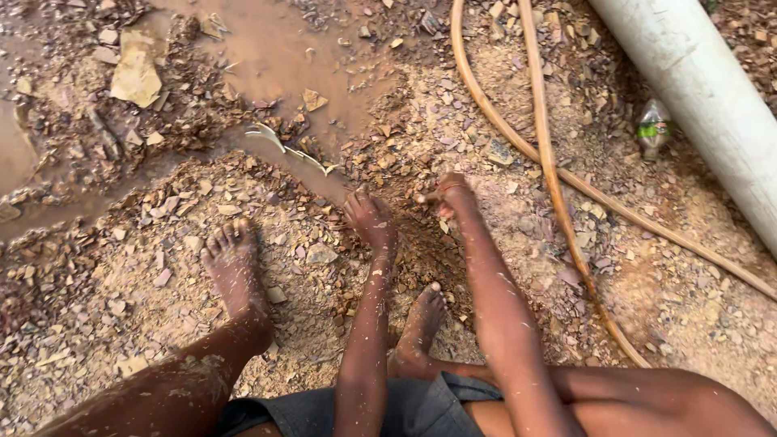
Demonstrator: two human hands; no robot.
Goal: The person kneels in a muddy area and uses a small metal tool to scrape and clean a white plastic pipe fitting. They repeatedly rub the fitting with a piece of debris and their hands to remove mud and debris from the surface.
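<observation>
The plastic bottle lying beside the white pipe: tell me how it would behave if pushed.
The plastic bottle lies on its side, so it would probably roll, though the gravel might stop it. It looks small and clear, likely light. Mud on it may make it slippery.

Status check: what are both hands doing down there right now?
Left hand down in wet gravel. Right hand pinching something small, unclear what. Hoses lie right, apart.

The white pipe [712,105] is cut off by the far and right edges. The hoses [558,186] run out past the far edge. The small bottle [654,128] beside the pipe is too blurred to make out.
</observation>
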